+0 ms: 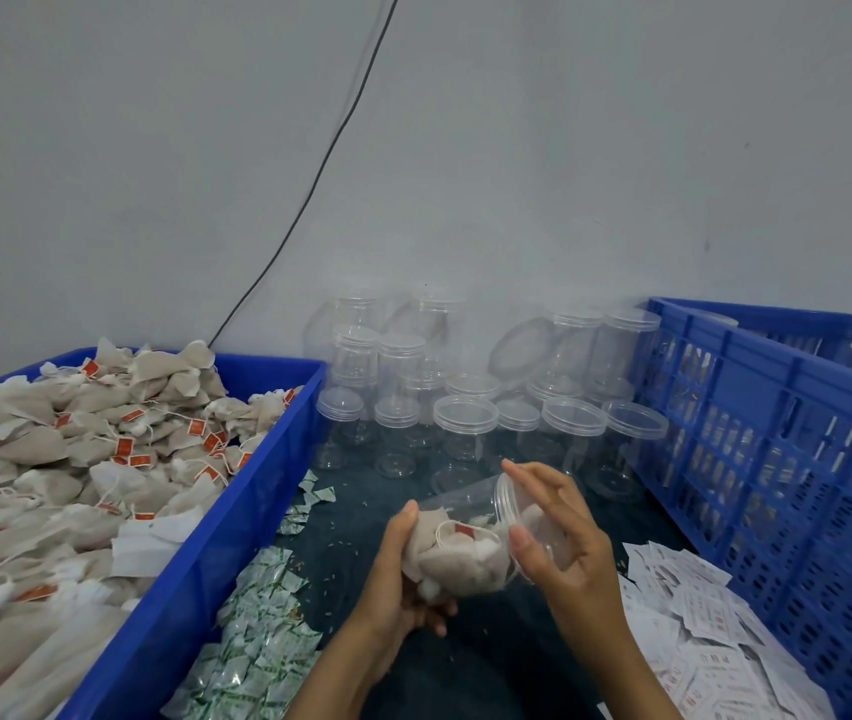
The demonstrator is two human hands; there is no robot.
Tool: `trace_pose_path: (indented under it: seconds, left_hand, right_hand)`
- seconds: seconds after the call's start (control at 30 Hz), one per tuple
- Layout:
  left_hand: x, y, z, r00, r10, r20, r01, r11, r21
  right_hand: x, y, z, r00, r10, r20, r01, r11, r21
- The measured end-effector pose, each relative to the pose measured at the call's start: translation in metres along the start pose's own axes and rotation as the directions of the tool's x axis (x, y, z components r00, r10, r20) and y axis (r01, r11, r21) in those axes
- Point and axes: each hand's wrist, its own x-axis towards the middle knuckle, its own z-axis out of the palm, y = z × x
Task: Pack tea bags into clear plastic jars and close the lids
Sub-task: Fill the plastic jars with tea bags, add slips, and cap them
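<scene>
My left hand [403, 574] grips a clear plastic jar [460, 543] that lies on its side, mouth to the right, with several tea bags inside. At the jar's mouth my right hand [559, 527] holds a clear lid [509, 517] between thumb and fingers. Loose tea bags [76, 459] with orange tags fill the blue tray [237, 517] on the left. Several empty capped jars [465, 413] stand and lie against the back wall.
A blue slotted crate [777, 459] stands on the right. Small green-and-white sachets [257, 631] lie beside the tray, and white paper labels [699, 631] lie at the lower right. A black cable [330, 153] runs down the wall.
</scene>
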Motion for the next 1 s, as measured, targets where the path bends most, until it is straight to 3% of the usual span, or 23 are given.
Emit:
trace_pose_path:
  seconds: [0.2, 0.4, 0.5, 0.63, 0.73, 0.8, 0.9, 1.0]
  left_hand:
    - [-0.005, 0.002, -0.004, 0.991, -0.128, -0.045, 0.133, 0.985, 0.108]
    - [-0.009, -0.001, -0.004, 0.966, -0.240, 0.092, 0.225, 0.963, 0.149]
    - [-0.006, -0.006, -0.001, 0.991, -0.090, 0.097, 0.081, 0.992, 0.098]
    - [-0.004, -0.010, 0.004, 0.978, 0.207, -0.033, -0.207, 0.978, 0.012]
    - [-0.004, -0.013, 0.008, 0.960, 0.272, -0.068, -0.271, 0.962, 0.020]
    - [-0.004, -0.013, 0.008, 0.979, 0.197, -0.061, -0.196, 0.980, 0.018]
    - [-0.006, -0.006, 0.003, 0.999, -0.032, 0.038, 0.033, 0.999, -0.040]
    - [-0.006, -0.001, -0.005, 0.951, -0.228, 0.208, 0.245, 0.968, -0.059]
  right_hand:
    - [-0.001, 0.005, -0.002, 0.991, -0.119, 0.057, 0.125, 0.986, -0.107]
    - [-0.001, 0.010, -0.008, 0.987, -0.138, 0.080, 0.151, 0.971, -0.184]
    - [-0.002, 0.010, -0.008, 0.995, -0.081, 0.065, 0.092, 0.977, -0.190]
    - [0.002, 0.006, 0.004, 0.968, 0.237, -0.086, -0.235, 0.971, 0.037]
    - [0.002, 0.005, 0.007, 0.947, 0.284, -0.152, -0.272, 0.958, 0.097]
    - [0.000, 0.002, 0.005, 0.970, 0.200, -0.135, -0.193, 0.979, 0.066]
    - [0.003, -0.005, -0.004, 0.999, 0.045, -0.014, -0.045, 0.999, -0.020]
    - [0.006, -0.012, -0.011, 0.994, -0.073, 0.082, 0.075, 0.997, -0.026]
